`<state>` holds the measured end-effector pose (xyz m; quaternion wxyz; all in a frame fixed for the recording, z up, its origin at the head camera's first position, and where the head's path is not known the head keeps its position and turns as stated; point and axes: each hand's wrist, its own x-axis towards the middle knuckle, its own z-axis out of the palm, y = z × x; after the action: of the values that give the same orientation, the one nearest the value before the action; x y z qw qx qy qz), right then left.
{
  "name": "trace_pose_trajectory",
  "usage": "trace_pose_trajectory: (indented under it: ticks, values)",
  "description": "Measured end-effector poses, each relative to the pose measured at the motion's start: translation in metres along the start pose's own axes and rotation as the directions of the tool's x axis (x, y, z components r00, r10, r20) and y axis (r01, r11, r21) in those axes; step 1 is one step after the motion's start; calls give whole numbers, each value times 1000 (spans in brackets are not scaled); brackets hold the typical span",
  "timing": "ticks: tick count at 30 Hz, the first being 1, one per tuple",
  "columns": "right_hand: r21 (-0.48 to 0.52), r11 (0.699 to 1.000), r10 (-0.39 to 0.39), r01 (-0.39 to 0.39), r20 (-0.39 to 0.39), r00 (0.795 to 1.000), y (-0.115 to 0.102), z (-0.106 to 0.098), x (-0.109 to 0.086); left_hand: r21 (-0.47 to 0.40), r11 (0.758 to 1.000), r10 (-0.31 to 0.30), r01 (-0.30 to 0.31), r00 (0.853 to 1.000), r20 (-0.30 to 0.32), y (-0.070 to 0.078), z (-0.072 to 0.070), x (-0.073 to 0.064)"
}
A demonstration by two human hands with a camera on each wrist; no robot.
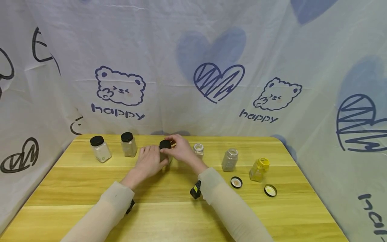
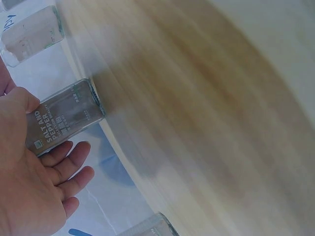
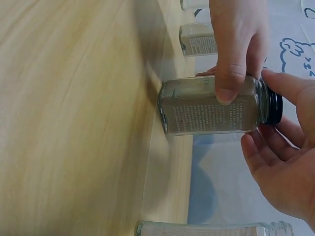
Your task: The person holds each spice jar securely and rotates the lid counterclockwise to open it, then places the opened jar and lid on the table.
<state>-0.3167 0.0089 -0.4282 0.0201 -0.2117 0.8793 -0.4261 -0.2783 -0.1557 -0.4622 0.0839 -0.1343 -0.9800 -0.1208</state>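
Observation:
A glass jar (image 2: 64, 118) with a black screw lid (image 1: 165, 144) stands upright on the table, its contents greyish-brown and "SALT AND PEPPER" printed on the glass. My left hand (image 1: 148, 161) grips the jar's body, thumb on one side and fingers around the other. On the right, my right hand (image 1: 180, 148) pinches the lid between thumb and fingers. The right wrist view shows the lid (image 3: 273, 107) seated on the jar's neck, with the left thumb pressed against the glass. Just beyond the right hand, a lidless jar (image 1: 198, 148) is partly hidden by it.
Two black-lidded jars, one with white contents (image 1: 102, 152) and one greyish (image 1: 129, 149), stand at the left. To the right are an open jar (image 1: 230, 160) and a yellow-rimmed jar (image 1: 257, 170). Two upturned lids, one (image 1: 236, 182) left of the other (image 1: 270, 190), lie before them.

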Motion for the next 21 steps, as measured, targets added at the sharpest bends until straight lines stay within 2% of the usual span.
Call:
trace_pose_trajectory:
  ticks: [11, 21]
  values:
    - [12, 999, -53, 52, 78, 995, -2, -7, 0, 7, 1000, -7, 7, 1000, -3, 0, -2, 1]
    - [3, 998, -57, 58, 121, 991, -4, -8, -2, 1, 1000, -4, 4, 1000, -4, 0, 0, 0]
